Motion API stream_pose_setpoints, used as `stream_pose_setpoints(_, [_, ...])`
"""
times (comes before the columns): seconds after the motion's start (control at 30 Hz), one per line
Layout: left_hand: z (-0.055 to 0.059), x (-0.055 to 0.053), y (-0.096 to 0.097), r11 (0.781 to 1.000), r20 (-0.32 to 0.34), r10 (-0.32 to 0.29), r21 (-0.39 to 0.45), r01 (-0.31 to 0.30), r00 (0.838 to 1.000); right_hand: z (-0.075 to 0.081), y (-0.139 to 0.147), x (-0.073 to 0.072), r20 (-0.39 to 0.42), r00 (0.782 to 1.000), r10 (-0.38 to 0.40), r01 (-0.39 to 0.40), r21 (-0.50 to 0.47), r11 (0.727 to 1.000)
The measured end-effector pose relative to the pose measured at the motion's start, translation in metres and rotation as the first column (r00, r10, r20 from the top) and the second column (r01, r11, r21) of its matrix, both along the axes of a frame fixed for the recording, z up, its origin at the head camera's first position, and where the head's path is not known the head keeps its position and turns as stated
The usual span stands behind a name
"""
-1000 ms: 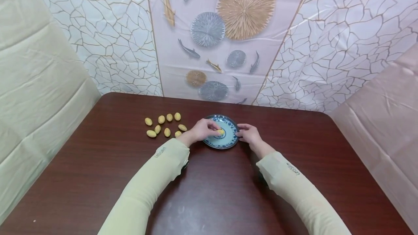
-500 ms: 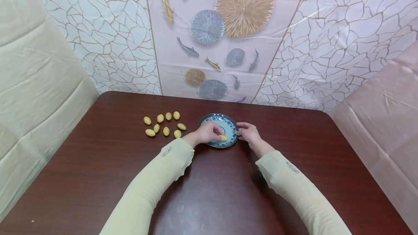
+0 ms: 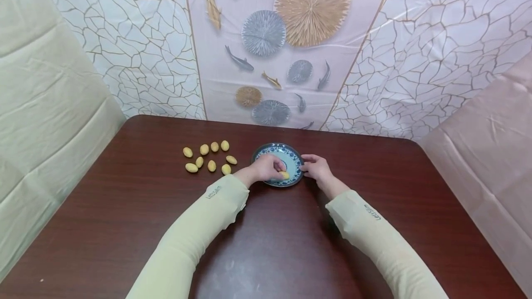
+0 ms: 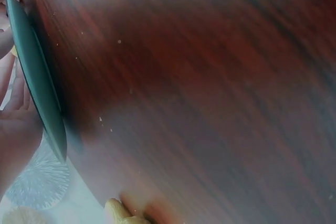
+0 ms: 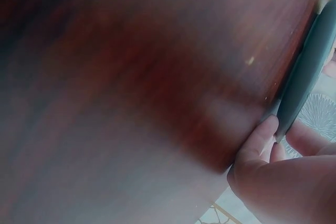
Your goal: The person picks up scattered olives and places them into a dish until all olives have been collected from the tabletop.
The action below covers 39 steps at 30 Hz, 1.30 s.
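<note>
In the head view my left hand (image 3: pixel 268 167) reaches over the blue-and-white patterned plate (image 3: pixel 295 164). Thumb and fingers pinch a small yellow oval, nut-like piece (image 3: pixel 284 175) low over the plate's near part. At the right side, my right hand (image 3: pixel 317 169) grips the plate's rim. The right wrist view shows that rim edge-on, with fingers of the right hand (image 5: pixel 278 166) on both sides of it. From the left wrist, the plate's plain greenish outer side (image 4: pixel 39 77) is visible, and the left hand (image 4: pixel 18 114) is partly hidden behind it.
Several similar yellow pieces (image 3: pixel 212 166) lie loosely grouped on the dark wooden table (image 3: pixel 266 243), left of the plate. A patterned curtain (image 3: pixel 266 91) hangs behind the table's far edge. Pale cloth panels (image 3: pixel 50 105) stand along both sides.
My left hand has moved slightly right and nearer to me, taking the yellow piece from the plate's centre toward its near side. The right hand stays at the rim.
</note>
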<state>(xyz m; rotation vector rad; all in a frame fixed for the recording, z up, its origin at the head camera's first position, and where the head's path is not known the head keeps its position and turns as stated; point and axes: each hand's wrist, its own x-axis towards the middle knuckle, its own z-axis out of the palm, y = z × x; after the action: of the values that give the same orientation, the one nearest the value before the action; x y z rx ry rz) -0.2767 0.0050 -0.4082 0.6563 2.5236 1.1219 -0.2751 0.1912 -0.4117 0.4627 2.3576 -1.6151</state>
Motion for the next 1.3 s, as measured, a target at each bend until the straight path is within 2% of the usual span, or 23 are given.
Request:
stream_pose_setpoints(0.2, [0.008, 0.002, -0.007, 1.000, -0.032, 0.026, 0.001, -0.026, 0.999, 0.004, 0.000, 0.002, -0.015, 1.000, 0.013, -0.013, -0.003, 1.000])
stream_pose_setpoints(0.3, [0.014, 0.002, -0.014, 0.997, -0.047, 0.070, 0.033, -0.069, 0.996, 0.004, -0.001, 0.004, -0.014, 1.000, 0.009, -0.009, -0.007, 1.000])
stream_pose_setpoints(0.4, [0.025, 0.001, -0.025, 0.990, -0.056, 0.119, 0.085, -0.114, 0.991, 0.004, -0.002, 0.005, -0.006, 1.000, -0.002, 0.002, -0.003, 1.000])
stream_pose_setpoints(0.6, [0.042, -0.002, -0.061, 0.968, -0.042, 0.200, 0.165, -0.191, 0.979, 0.005, -0.003, 0.005, -0.006, 1.000, 0.005, -0.005, 0.005, 1.000])
stream_pose_setpoints(0.77, [0.047, -0.005, -0.099, 0.947, -0.019, 0.250, 0.214, -0.240, 0.968, 0.003, -0.002, 0.003, -0.002, 1.000, 0.005, -0.005, 0.004, 1.000])
stream_pose_setpoints(0.87, [0.045, -0.005, -0.122, 0.938, -0.005, 0.272, 0.223, -0.264, 0.962, 0.002, -0.003, 0.003, -0.001, 1.000, 0.009, -0.009, 0.004, 1.000])
stream_pose_setpoints(1.07, [0.037, -0.001, -0.168, 0.929, 0.019, 0.322, 0.185, -0.320, 0.947, 0.003, -0.003, 0.002, 0.003, 1.000, 0.012, -0.012, 0.003, 1.000])
stream_pose_setpoints(1.17, [0.032, 0.001, -0.186, 0.918, 0.030, 0.359, 0.168, -0.359, 0.933, 0.004, -0.003, 0.002, 0.002, 1.000, 0.011, -0.011, 0.002, 1.000])
stream_pose_setpoints(1.3, [0.024, 0.006, -0.203, 0.909, 0.024, 0.382, 0.167, -0.381, 0.924, 0.003, -0.003, 0.001, 0.006, 1.000, 0.015, -0.015, 0.007, 1.000])
